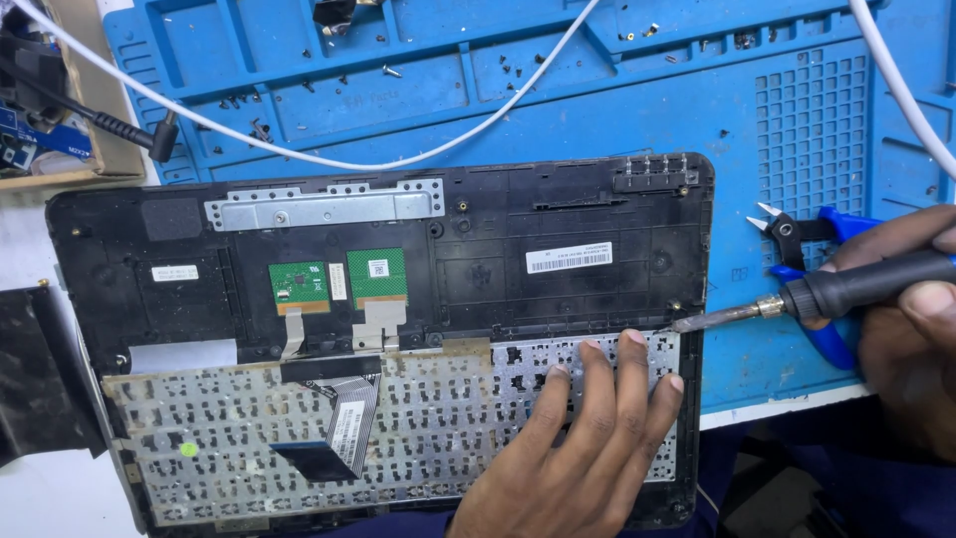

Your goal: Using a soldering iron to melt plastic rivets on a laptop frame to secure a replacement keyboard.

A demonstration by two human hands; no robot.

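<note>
While the left hand (588,438) presses flat, fingers spread, on the keyboard backplate (299,438) in the upturned laptop case (478,229), the right hand (911,329) pinches a soldering iron (846,287), tip at the plate's top-right edge. Plate looks thin, flexible; best held by its edges.

Black soldering iron (846,287) tip on upturned laptop keyboard backplate (398,418), right edge, lying flat

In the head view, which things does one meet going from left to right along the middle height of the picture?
Two green circuit boards → white barcode sticker → metal soldering-iron tip → blue-handled cutters → right hand.
</note>
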